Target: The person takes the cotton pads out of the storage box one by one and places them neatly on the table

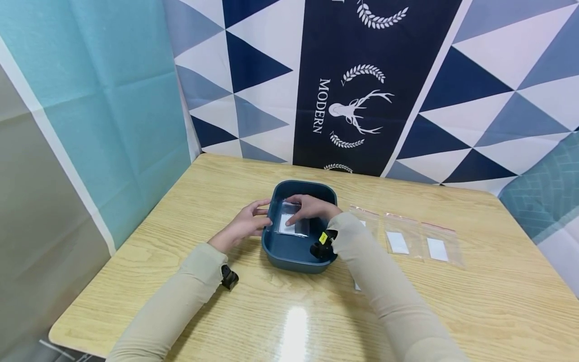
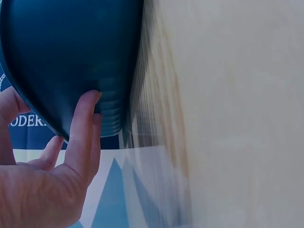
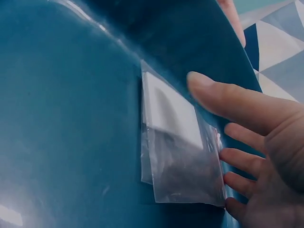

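Observation:
A dark teal plastic bin [image 1: 294, 264] stands on the wooden table. My left hand [image 1: 243, 224] holds its left wall, thumb over the rim and fingers [image 2: 81, 114] along the outside. Inside, clear zip bags [image 3: 183, 166] with white cards lie overlapped near the left wall. My right hand [image 1: 313, 207] reaches into the bin above them. In the right wrist view its thumb is lifted off the bags, while the loosely bent fingers [image 3: 242, 161] lie right at the red-striped end of the top bag.
Right of the bin, more clear zip bags [image 1: 398, 242] with white cards lie in a row on the table [image 1: 497, 281], the nearest one partly behind my right sleeve [image 1: 380, 281]. A patterned cloth [image 1: 253, 65] hangs behind the table.

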`<state>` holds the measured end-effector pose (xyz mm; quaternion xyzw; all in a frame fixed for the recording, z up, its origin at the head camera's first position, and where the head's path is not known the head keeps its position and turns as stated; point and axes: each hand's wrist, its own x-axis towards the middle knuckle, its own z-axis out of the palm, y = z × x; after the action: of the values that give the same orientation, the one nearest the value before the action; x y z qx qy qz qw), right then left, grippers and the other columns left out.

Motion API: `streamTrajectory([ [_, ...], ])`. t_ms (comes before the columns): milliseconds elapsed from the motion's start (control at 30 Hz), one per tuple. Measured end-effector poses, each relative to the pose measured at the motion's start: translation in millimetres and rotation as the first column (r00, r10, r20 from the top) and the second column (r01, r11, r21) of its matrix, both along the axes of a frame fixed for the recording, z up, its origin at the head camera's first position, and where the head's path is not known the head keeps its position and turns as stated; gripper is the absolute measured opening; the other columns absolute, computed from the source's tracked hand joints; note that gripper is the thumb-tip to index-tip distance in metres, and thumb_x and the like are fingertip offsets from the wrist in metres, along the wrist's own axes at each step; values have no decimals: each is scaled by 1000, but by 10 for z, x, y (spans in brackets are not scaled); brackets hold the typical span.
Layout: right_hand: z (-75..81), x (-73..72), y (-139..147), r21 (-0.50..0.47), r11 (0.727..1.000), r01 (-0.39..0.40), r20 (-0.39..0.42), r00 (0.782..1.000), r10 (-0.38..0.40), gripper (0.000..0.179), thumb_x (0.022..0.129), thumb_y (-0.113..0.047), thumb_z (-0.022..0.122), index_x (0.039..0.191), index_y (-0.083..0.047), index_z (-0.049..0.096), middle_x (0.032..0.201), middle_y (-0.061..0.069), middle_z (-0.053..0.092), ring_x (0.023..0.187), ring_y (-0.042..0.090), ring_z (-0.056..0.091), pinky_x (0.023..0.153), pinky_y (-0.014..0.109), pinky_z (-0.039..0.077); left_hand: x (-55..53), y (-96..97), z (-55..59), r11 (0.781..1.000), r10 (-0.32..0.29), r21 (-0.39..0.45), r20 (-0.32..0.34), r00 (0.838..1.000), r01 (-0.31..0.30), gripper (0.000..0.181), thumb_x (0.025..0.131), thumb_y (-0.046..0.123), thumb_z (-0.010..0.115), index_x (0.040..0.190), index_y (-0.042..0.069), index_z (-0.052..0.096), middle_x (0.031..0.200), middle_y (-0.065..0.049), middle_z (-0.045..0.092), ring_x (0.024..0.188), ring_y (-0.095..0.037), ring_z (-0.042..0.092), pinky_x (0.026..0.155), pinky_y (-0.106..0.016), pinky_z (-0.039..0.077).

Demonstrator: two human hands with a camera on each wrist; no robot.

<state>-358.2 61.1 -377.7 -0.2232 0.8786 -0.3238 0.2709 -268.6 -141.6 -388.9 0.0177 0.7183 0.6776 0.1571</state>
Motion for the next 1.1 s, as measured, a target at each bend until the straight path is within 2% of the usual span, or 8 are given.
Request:
streamTrajectory([
  [167,15,36,-3,122,982,-142,-3,990,143,91,73,-25,80,146,-11,29,147,16,21,125,30,29,107,45,24,102,18,148,1000,-9,-10,2,1000,9,62,90,-2,52,146,9,28,139,-24,34,115,-39,49,86,-46,49],
  [300,14,43,-22,202,964,-175,-46,981,188,94,71,-25,82,146,-11,29,147,17,19,127,31,28,106,45,25,180,38,243,1000,-2,-14,-5,1000,2,62,90,-2,52,146,8,28,139,-25,34,114,-38,49,85,-45,49],
  [433,27,39,-39,231,960,-159,-90,979,184,88,71,-25,81,143,-8,34,143,16,28,121,29,35,105,43,28,166,35,214,1000,8,-7,-6,1000,-8,61,89,-3,52,145,9,30,138,-25,35,113,-38,50,85,-45,50],
  [500,10,5,-28,211,962,-173,-127,971,202,84,70,-27,82,139,-5,40,133,15,40,111,25,44,98,38,36,159,38,204,1000,10,-7,-4,1000,-10,61,89,-3,53,145,8,30,138,-25,35,113,-38,50,86,-46,49],
  [633,4,-25,-24,195,969,-154,-166,968,187,76,70,-24,82,133,-1,46,117,10,53,98,21,51,89,35,43,101,28,140,1000,6,-13,1,1000,-6,62,89,-3,52,146,8,28,139,-25,34,114,-39,49,86,-47,48],
  [767,23,0,-45,219,972,-86,-179,976,127,67,74,-18,78,132,-3,47,117,9,54,99,22,51,92,37,42,34,13,36,1000,15,-6,1,1000,-15,62,90,-2,54,145,12,30,139,-23,35,114,-39,50,83,-45,50],
  [967,13,-9,-59,227,972,-60,-258,959,120,65,77,-17,75,133,-3,46,118,11,56,96,22,52,89,35,43,29,20,2,999,31,-12,-13,999,-31,60,90,0,55,144,15,34,136,-20,39,111,-35,53,80,-40,53],
  [1100,21,-6,-65,195,980,-41,-275,957,95,67,77,-17,75,135,-5,45,124,13,53,100,23,52,91,38,42,30,21,0,999,36,-20,-23,999,-37,59,89,0,55,143,15,35,134,-20,40,108,-33,55,79,-40,53],
])
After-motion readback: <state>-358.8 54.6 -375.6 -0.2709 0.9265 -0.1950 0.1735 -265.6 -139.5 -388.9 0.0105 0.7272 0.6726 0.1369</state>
